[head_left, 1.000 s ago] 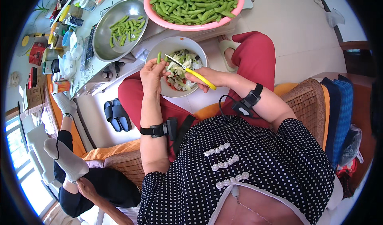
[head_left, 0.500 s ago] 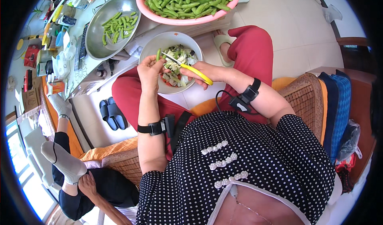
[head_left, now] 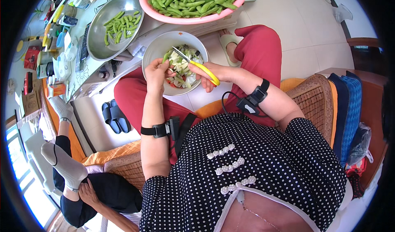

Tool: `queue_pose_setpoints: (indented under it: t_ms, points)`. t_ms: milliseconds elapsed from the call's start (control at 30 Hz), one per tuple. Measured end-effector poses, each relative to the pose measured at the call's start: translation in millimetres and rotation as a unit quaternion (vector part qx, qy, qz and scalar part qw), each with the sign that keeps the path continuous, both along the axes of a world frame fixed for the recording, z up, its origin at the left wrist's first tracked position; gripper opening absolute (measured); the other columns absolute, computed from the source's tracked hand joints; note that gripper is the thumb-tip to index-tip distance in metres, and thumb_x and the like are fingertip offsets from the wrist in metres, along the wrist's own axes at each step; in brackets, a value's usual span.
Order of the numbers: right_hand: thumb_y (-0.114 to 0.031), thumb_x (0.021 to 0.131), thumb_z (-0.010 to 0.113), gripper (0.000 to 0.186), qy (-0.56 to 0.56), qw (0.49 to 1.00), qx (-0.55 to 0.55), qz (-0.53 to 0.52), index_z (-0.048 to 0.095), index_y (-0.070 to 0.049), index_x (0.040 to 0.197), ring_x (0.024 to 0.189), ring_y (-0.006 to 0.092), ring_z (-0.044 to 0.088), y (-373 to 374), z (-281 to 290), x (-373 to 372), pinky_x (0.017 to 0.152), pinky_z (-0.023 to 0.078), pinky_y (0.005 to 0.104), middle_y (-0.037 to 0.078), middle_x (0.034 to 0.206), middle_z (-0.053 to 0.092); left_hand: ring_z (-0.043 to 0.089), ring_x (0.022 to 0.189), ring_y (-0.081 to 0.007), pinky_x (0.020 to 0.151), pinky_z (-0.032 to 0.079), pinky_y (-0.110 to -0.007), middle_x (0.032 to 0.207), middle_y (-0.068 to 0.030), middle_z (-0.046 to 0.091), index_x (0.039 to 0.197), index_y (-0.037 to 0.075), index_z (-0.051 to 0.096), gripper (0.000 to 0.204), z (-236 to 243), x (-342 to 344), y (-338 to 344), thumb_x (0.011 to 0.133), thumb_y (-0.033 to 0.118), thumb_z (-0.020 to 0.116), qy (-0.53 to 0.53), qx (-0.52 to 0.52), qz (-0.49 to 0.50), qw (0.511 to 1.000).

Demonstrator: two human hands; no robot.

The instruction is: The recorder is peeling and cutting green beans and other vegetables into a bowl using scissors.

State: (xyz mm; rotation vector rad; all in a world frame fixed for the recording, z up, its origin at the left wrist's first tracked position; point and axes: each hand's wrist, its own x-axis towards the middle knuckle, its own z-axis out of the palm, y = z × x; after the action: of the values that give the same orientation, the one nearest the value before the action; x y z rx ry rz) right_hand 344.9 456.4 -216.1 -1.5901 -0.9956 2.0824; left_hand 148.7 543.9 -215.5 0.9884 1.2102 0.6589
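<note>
Between the fingers of my left hand [head_left: 158,73] is a green soybean pod [head_left: 166,57], its tip pointing up. My right hand [head_left: 210,75] grips yellow-handled scissors [head_left: 209,74], whose metal blades point up and left, close to the pod. Both hands are over a white bowl [head_left: 149,51] between my knees, which holds pale and green scraps with something red near its lower side. Beyond it, a pink basin [head_left: 193,20] is heaped with green pods. A steel bowl [head_left: 94,43] to its left contains a smaller lot of pods.
A glass-topped table [head_left: 82,78] on the left carries many boxes, bottles and bags. Blue slippers [head_left: 116,116] lie on the floor at left. Another person's socked foot [head_left: 66,166] and hand [head_left: 89,193] are at lower left. A woven seat [head_left: 314,102] stands on my right.
The scissors' blades have swung slightly upward near the pod. The pod in my left hand now leans more to the right.
</note>
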Motion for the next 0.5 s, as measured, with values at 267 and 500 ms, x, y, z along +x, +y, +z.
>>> queue_pose_setpoints:
  t_ms: [267,500]
  points:
    - [-0.082,0.072,0.037,0.097,0.028,0.998,0.03,0.038,0.05,0.009,0.102,0.05,0.0167,0.06,1,3,1,0.047,0.049,0.0261,0.009,0.059,0.055,0.057,0.057,-0.0102,0.056,0.057,-0.026,0.076,-0.0104,0.062,0.095,-0.007,0.06,0.015,2,6,-5,0.085,0.005,0.059,-0.042,-0.001,-0.046,0.998]
    - [-0.073,0.077,0.045,0.08,0.035,0.999,0.039,0.011,0.053,0.004,0.099,0.041,0.0162,0.055,5,12,0,0.036,0.044,0.0271,0.008,0.055,0.051,0.057,0.057,-0.0107,0.056,0.057,-0.026,0.077,-0.0108,0.063,0.097,-0.007,0.061,0.017,1,8,-6,0.085,0.005,0.06,-0.064,-0.019,-0.074,0.995]
